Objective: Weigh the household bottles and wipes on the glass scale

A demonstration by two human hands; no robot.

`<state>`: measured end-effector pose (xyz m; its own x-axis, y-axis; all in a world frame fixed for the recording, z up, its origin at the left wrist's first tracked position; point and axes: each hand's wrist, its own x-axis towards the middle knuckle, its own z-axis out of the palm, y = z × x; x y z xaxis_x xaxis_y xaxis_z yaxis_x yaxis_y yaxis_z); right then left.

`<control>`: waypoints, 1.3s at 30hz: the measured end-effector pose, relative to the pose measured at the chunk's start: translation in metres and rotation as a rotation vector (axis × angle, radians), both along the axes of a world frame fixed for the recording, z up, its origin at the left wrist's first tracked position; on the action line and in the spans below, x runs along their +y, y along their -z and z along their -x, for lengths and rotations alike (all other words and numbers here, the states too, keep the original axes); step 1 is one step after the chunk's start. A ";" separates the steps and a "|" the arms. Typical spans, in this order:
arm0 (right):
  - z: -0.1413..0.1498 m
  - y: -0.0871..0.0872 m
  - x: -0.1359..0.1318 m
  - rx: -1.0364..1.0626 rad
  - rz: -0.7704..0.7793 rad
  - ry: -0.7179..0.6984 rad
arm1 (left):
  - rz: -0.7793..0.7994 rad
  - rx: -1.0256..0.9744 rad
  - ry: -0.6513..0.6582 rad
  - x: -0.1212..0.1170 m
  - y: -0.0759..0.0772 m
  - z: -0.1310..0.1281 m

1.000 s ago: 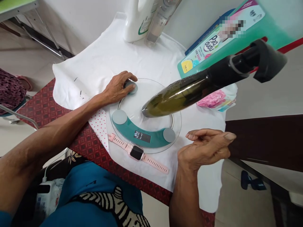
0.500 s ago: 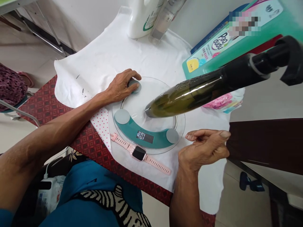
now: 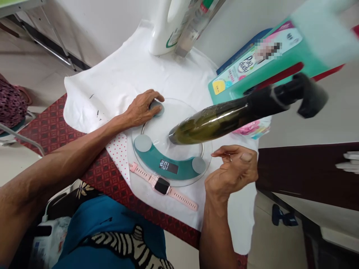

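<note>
A round glass scale (image 3: pixel 179 112) with a teal band and a lit display (image 3: pixel 168 166) lies on a white cloth (image 3: pixel 120 74). A dark green bottle (image 3: pixel 213 121) with a black pump top stands on its glass. My left hand (image 3: pixel 141 108) rests on the scale's far left rim, fingers lying over a grey pad, open. My right hand (image 3: pixel 231 173) hovers just right of the scale, below the bottle's base. Its fingers are loosely curled and apart, with nothing in them. A pink smartwatch (image 3: pixel 162 185) lies flat on the cloth, touching the scale's near edge.
A white jug (image 3: pixel 165 30) and a clear bottle (image 3: pixel 193 30) stand at the back by the wall. A teal box (image 3: pixel 266 59) leans at the right above a pink flowered pack (image 3: pixel 252 129). Red patterned tablecloth (image 3: pixel 53 127) shows at the left. Pale fingers (image 3: pixel 349 161) show at the right edge.
My right hand has drifted left and a little up, closer to the scale and the bottle's base. My left hand stays on the pad. The view has shifted slightly.
</note>
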<state>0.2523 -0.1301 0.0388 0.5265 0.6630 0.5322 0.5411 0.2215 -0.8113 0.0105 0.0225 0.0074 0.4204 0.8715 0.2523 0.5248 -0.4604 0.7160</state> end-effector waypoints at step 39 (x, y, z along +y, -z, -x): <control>-0.060 -0.019 0.241 -0.138 0.014 0.208 | 0.145 -0.183 -0.009 -0.002 0.009 -0.003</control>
<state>0.3119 0.1105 0.0577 0.5752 0.5556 0.6004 0.6800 0.0832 -0.7285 0.0138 0.0202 -0.0013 0.3713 0.9076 0.1958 0.3839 -0.3421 0.8577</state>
